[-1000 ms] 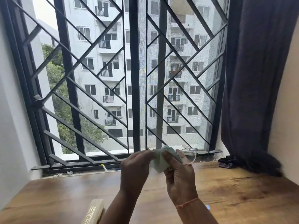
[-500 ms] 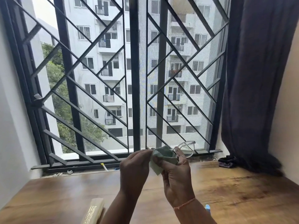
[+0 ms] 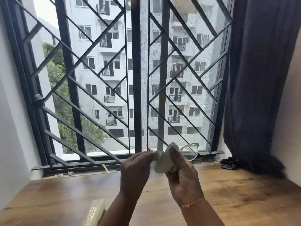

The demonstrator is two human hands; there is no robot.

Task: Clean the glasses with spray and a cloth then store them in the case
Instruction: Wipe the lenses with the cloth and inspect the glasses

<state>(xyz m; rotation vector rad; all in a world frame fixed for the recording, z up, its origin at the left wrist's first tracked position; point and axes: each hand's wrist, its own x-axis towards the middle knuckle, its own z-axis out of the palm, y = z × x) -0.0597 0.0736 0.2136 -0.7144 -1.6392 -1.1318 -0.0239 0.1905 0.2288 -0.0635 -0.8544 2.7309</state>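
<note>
The clear-framed round glasses (image 3: 189, 151) are being held above the wooden tabletop (image 3: 236, 193) — likely so smears show against daylight — one lens being pinched inside the pale green cloth (image 3: 163, 163) by fingers of left hand (image 3: 136, 170) and right hand (image 3: 182, 175).

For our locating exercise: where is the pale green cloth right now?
The cloth sits just right of centre in the head view, pinched between left hand and right hand, over one lens of the clear-framed glasses, above the wooden table.

pale cloth (image 3: 163, 163) on clear glasses (image 3: 190, 151)
</note>
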